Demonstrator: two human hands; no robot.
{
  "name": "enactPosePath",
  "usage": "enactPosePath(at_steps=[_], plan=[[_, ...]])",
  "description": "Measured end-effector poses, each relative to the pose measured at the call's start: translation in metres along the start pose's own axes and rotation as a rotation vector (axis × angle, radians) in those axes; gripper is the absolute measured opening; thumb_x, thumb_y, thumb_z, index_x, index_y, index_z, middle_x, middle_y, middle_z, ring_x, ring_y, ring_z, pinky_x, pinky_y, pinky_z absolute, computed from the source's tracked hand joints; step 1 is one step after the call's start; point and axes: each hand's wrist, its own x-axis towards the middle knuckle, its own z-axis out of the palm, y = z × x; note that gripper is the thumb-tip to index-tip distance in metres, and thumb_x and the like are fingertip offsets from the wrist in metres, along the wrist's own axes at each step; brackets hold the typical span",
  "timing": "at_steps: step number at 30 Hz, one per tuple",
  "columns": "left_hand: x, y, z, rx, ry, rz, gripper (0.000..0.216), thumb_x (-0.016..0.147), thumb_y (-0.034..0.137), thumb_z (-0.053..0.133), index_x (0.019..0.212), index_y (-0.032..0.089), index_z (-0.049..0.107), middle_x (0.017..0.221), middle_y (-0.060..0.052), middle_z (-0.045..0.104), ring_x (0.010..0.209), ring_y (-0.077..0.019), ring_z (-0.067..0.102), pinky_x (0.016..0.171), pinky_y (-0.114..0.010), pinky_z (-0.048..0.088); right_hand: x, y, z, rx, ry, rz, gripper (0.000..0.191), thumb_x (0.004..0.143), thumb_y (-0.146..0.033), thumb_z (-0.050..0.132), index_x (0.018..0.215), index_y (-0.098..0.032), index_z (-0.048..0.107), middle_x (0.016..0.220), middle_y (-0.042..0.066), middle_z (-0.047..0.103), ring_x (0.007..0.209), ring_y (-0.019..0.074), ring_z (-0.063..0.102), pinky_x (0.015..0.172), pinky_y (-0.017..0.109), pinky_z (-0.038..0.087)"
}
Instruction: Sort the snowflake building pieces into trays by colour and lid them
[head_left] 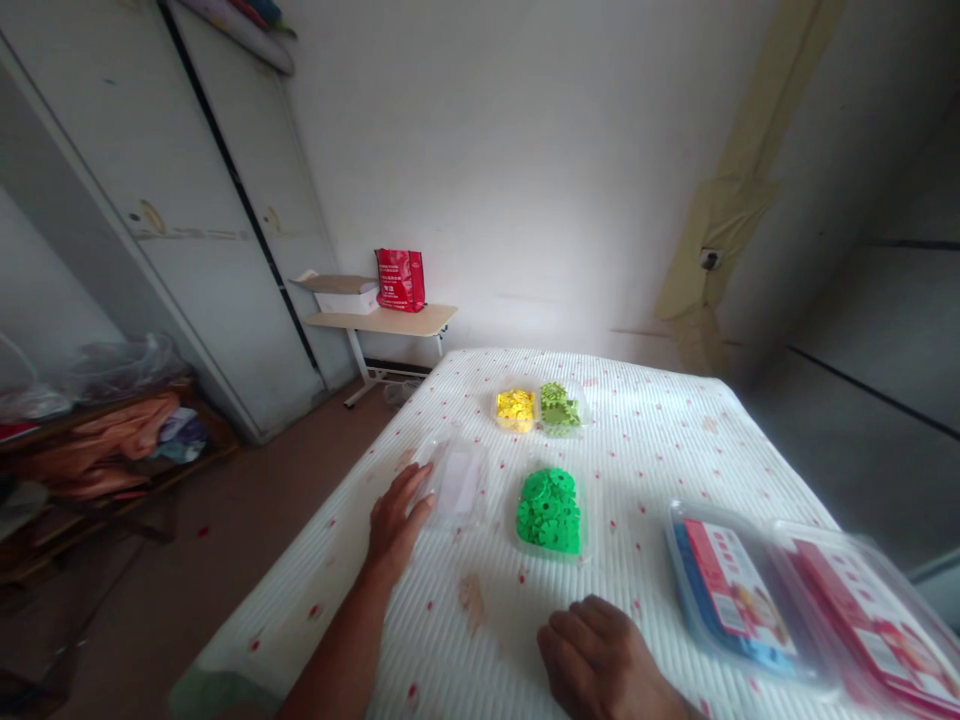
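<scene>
My left hand (395, 520) lies flat on the white dotted bed cover (660, 450), fingers stretched out, its fingertips touching the side of an empty clear plastic tray (459, 482). My right hand (600, 655) rests on the cover near the front edge with its fingers curled under; nothing shows in it. Just ahead of it sits a clear tray of dark green plastic discs (550, 511). Farther back stand a tray of yellow pieces (516, 408) and a tray of light green pieces (560, 407), side by side.
Two clear lidded boxes, one with blue contents (724, 595) and one with red (870, 620), lie at the right. A small side table (382, 321) with a red bag and a white box stands by the wall. Wardrobe and cluttered low shelf at the left.
</scene>
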Motion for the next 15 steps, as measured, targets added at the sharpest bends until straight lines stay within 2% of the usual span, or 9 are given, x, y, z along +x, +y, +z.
enactPosePath(at_steps=[4,7,10,15], plan=[[0.006,0.003,-0.010,-0.248,0.017,-0.061,0.048,0.076,0.040,0.043,0.115,0.016,0.060,0.126,-0.006,0.056,0.121,-0.0211,0.046,0.106,-0.034,0.033,-0.010,0.003,0.003,0.020,0.023,0.027,0.014,0.082,-0.008,0.043,0.076,-0.018,0.050,0.058,-0.001,0.053,0.051,0.0107,0.047,0.052,0.025,0.033],[0.012,0.010,-0.024,-0.274,0.050,-0.195,0.048,0.079,0.040,0.040,0.111,0.013,0.062,0.118,-0.007,0.062,0.116,-0.0214,0.051,0.103,-0.034,0.036,-0.009,0.003,0.004,0.056,0.003,0.053,0.015,0.083,-0.009,0.041,0.075,-0.018,0.050,0.059,0.000,0.053,0.052,0.0111,0.048,0.052,0.025,0.034],[0.016,0.014,-0.039,-0.148,0.114,-0.293,0.046,0.081,0.042,0.039,0.105,0.014,0.065,0.107,-0.007,0.067,0.107,-0.0227,0.057,0.094,-0.032,0.043,-0.007,0.003,0.005,0.078,-0.014,0.061,0.016,0.084,-0.010,0.041,0.074,-0.018,0.051,0.060,0.000,0.053,0.053,0.0116,0.048,0.053,0.025,0.035],[0.013,0.021,-0.050,0.258,0.141,-0.190,0.043,0.084,0.039,0.034,0.102,0.017,0.067,0.089,-0.007,0.071,0.089,-0.0229,0.063,0.077,-0.029,0.046,-0.007,0.003,0.006,0.095,-0.014,0.069,0.017,0.084,-0.011,0.041,0.074,-0.018,0.052,0.060,0.000,0.053,0.053,0.0114,0.048,0.053,0.024,0.035]])
